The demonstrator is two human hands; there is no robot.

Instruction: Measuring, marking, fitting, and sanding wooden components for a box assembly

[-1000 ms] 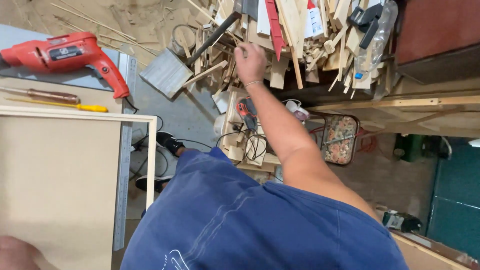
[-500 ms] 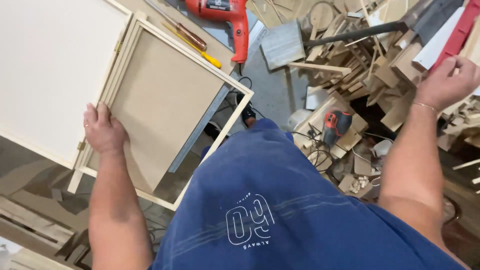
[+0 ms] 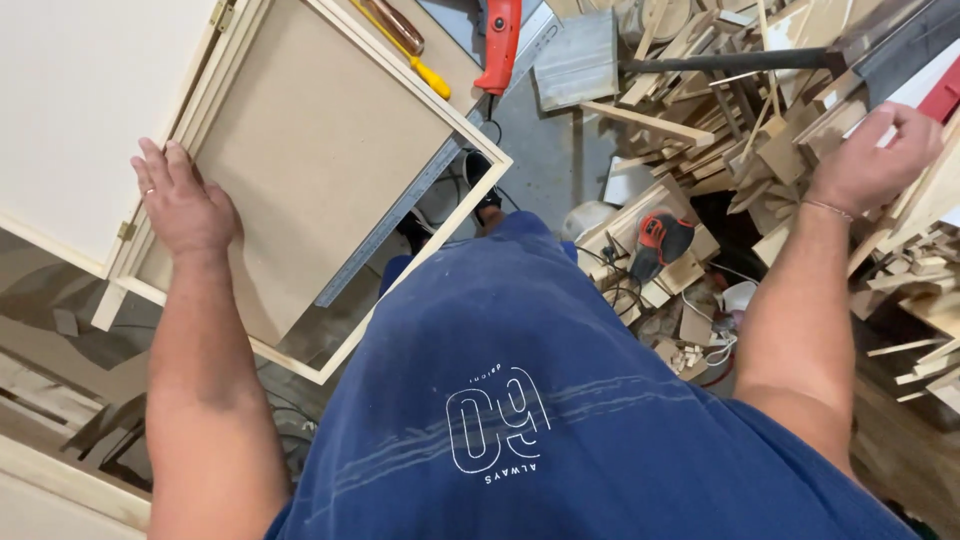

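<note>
My left hand (image 3: 183, 202) rests flat, fingers spread, on the near left corner of a wooden framed panel (image 3: 320, 150) with a brown board face. A white panel (image 3: 80, 90) lies joined to it on the left by small hinges. My right hand (image 3: 868, 160) reaches into a heap of wood offcuts (image 3: 760, 120) at the right, its fingers curled around a pale strip of wood (image 3: 925, 200). My blue shirt fills the lower middle of the view.
A red power drill (image 3: 500, 40) and a yellow-handled screwdriver (image 3: 425, 72) lie at the panel's far edge. A metal dustpan (image 3: 575, 60) with a dark handle sits by the scrap heap. A red and black sander (image 3: 660, 240) and cables lie on the floor.
The view has swung down and left. My left hand has slid along the frame's corner, and my right hand has closed on a wood strip in the heap.
</note>
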